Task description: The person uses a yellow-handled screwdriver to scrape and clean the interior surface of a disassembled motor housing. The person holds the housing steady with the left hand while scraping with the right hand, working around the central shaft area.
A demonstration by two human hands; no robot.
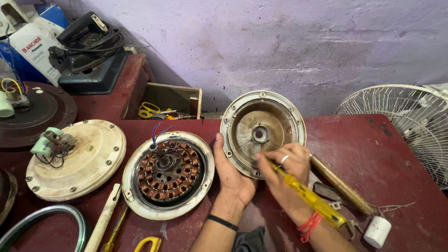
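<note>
The left hand (232, 171) steadies the tilted cover (262, 132) on the desk (396, 163) — fingers open against its rim. The right hand (284, 170) grips a yellow screwdriver (310, 198) — tip at the cover's lower edge, stator (168, 173) just beside.

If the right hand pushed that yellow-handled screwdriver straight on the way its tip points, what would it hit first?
Probably the inner wall of the tilted round grey metal motor cover, which the left hand steadies. The right hand aims the yellow-handled screwdriver up-left; its tip seems already at the rim, though depth is unclear.
</note>
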